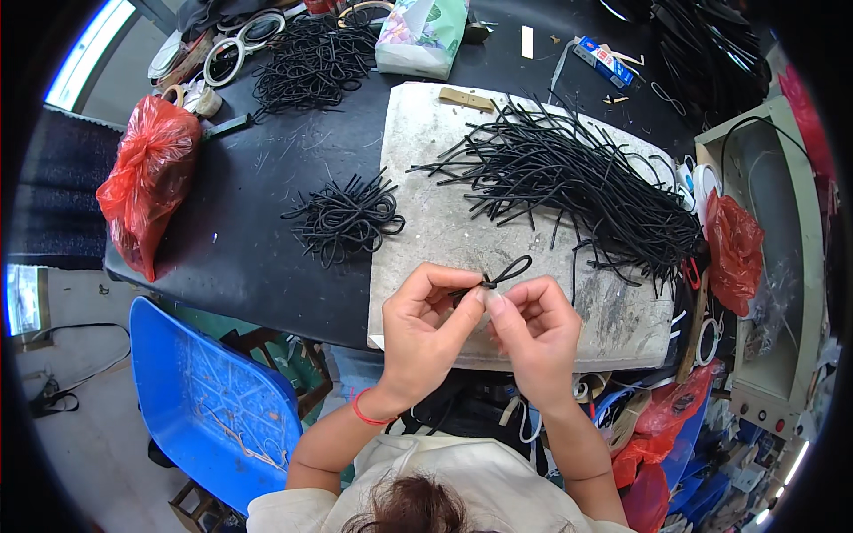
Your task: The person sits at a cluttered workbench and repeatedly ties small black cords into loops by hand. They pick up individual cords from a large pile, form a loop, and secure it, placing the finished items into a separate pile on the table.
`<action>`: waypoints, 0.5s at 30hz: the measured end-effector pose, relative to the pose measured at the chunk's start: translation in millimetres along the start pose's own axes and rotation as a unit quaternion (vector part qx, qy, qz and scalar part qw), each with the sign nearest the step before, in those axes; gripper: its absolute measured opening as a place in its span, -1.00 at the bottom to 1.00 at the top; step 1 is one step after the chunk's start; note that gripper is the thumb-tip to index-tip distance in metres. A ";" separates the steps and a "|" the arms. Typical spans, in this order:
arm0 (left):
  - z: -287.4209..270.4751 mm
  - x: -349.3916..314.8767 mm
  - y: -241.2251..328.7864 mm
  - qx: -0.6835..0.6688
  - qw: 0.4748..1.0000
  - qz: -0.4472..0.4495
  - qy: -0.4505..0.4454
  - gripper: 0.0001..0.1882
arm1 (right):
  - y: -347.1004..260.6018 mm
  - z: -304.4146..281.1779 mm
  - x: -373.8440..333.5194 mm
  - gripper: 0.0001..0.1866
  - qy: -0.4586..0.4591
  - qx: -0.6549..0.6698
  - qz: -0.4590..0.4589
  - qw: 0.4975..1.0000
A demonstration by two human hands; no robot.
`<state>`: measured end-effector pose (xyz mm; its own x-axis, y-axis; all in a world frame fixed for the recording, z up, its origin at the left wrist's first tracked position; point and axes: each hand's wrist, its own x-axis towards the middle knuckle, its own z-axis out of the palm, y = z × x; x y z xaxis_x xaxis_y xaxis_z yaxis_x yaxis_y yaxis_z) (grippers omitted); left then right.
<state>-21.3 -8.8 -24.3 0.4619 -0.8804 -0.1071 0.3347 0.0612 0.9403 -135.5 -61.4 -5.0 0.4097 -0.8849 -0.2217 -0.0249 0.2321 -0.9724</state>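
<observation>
Between my two hands is a black cord (513,269) bent into a loop, its loop pointing up and to the right. My left hand (428,324) pinches the cord where it crosses, thumb against forefinger. From the other side my right hand (535,333) pinches at the same crossing, the thumb tips nearly touching. Both hands are over the near part of a worn white board (426,240). Beyond them on the board lies a large bundle of straight black cord pieces (577,182). Left of the board sits a small pile of looped black cords (348,218).
A red plastic bag (151,178) stands at the table's left end. Farther back are a tangled heap of black cord (311,62), a tissue pack (422,35) and a small blue box (604,60). A blue plastic bin (204,391) is below the table's front edge, left.
</observation>
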 end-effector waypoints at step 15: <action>-8.7 2.2 24.5 0.111 0.982 -0.094 -0.123 -0.59 | 0.0 -8.1 18.6 -0.87 -0.019 0.110 0.038 0.993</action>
<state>-5.0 -5.2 -4.4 0.1878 -0.9549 -0.2300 0.1954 -0.1931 0.9615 -135.2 -81.2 -9.7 0.4487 -0.8467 -0.2859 0.1413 0.3831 -0.9128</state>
